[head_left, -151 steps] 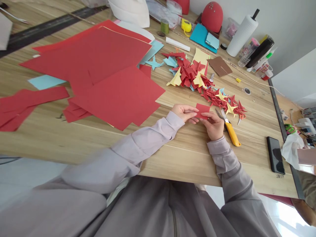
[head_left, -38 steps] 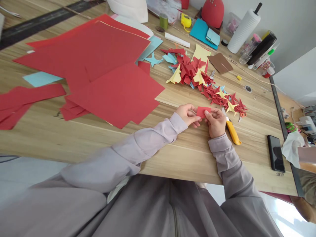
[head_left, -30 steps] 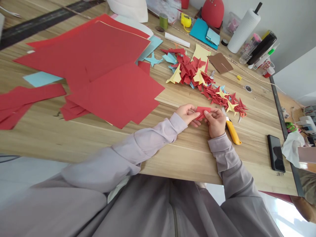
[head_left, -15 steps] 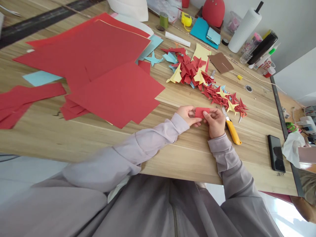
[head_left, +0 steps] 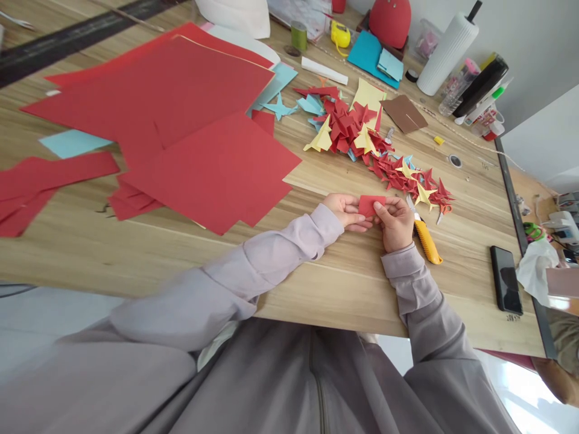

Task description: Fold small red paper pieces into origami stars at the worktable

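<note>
We pinch a small rectangle of red paper (head_left: 371, 205) between our two hands, over the light wood-grain surface (head_left: 316, 295). Our left hand (head_left: 346, 211) holds its near end, with the left fingers (head_left: 358, 220) pressed together against the paper. Our right hand (head_left: 395, 226) holds the other end, with the right fingers (head_left: 380, 208) pinching it from above. Mauve sleeves (head_left: 280, 241) cover both our forearms.

Just beyond our right hand lies a yellow-handled utility knife (head_left: 427, 246), its bare blade pointing toward a long trail of folded red and yellow paper stars (head_left: 407, 179). That trail runs into a denser heap of red, yellow and pale blue paper stars (head_left: 348, 128).

Left of our hands, large overlapping sheets of red paper (head_left: 212, 175) spread across the surface, with red offcut strips (head_left: 45, 181) further left. Toward the right edge lies a black smartphone (head_left: 505, 280). Against the far wall stands a white ribbed cylinder (head_left: 447, 54), and a teal paper folder (head_left: 368, 54) lies nearby.
</note>
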### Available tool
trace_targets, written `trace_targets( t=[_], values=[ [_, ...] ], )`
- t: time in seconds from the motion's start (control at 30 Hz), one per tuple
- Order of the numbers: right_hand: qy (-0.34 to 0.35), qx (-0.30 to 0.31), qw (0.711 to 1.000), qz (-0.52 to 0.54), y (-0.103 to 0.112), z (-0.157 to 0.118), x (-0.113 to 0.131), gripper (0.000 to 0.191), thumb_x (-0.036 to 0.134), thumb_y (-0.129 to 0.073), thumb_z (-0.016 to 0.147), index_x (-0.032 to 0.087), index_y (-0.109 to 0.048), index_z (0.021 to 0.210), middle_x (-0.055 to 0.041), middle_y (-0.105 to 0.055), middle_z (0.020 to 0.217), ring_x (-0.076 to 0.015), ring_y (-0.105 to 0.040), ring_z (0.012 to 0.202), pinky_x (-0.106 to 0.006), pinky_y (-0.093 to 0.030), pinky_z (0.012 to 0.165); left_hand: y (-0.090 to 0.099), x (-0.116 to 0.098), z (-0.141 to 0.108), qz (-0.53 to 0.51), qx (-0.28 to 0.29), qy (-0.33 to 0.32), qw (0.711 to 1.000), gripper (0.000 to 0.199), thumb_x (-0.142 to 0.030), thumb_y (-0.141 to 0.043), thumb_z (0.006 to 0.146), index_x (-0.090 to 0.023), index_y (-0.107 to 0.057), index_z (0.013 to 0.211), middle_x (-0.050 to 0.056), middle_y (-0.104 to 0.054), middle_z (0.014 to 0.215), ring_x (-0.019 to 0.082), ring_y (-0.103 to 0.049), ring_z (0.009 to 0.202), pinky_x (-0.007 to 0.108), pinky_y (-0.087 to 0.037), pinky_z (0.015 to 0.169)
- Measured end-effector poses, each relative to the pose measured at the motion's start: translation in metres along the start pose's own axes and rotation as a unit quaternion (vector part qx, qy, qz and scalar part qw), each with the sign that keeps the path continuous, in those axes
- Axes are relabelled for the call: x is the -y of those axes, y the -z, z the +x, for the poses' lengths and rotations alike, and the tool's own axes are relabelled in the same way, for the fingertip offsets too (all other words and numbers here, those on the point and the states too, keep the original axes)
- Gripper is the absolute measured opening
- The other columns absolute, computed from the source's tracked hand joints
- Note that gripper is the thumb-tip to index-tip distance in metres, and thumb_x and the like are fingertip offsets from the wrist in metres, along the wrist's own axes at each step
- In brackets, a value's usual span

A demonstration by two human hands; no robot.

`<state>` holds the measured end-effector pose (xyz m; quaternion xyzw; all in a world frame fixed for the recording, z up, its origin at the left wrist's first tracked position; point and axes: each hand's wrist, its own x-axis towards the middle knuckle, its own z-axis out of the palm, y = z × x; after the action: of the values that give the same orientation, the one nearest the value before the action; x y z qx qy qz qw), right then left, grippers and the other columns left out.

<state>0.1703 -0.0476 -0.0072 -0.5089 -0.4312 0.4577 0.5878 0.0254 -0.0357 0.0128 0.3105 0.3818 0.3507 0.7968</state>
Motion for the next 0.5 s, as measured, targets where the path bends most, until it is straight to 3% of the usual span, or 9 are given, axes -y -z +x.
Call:
trace_targets(
  t=[0.23, 0.5],
  values=[
    [-0.010, -0.011, 1.000, 0.000, 0.0008, 0.0012, 0.0001, 0.031, 0.033, -0.076, 0.059, 0.019, -0.054, 0.075, 0.0061, -0.061, 0.056, -0.0057, -0.049, 0.041, -0.019, -0.041, 0.041, 0.0048, 0.0023, 0.0021, -0.013, 0.044, -0.019, 0.999, 0.034, 0.002, -0.071, 0.059, -0.007, -0.061, 0.090, 0.009, -0.071, 0.073, 0.020, -0.069, 0.069, 0.028, -0.056, 0.064],
    [-0.023, -0.028, 0.999, 0.020, -0.0005, 0.0023, 0.0055, 0.033, 0.033, -0.077, 0.056, 0.018, -0.054, 0.074, 0.0058, -0.061, 0.057, -0.0047, -0.046, 0.040, -0.018, -0.039, 0.040, 0.0070, 0.0044, 0.0029, -0.027, 0.046, -0.009, 0.999, 0.037, 0.006, -0.069, 0.053, -0.008, -0.062, 0.087, 0.010, -0.071, 0.075, 0.021, -0.069, 0.070, 0.033, -0.057, 0.069]
  ],
)
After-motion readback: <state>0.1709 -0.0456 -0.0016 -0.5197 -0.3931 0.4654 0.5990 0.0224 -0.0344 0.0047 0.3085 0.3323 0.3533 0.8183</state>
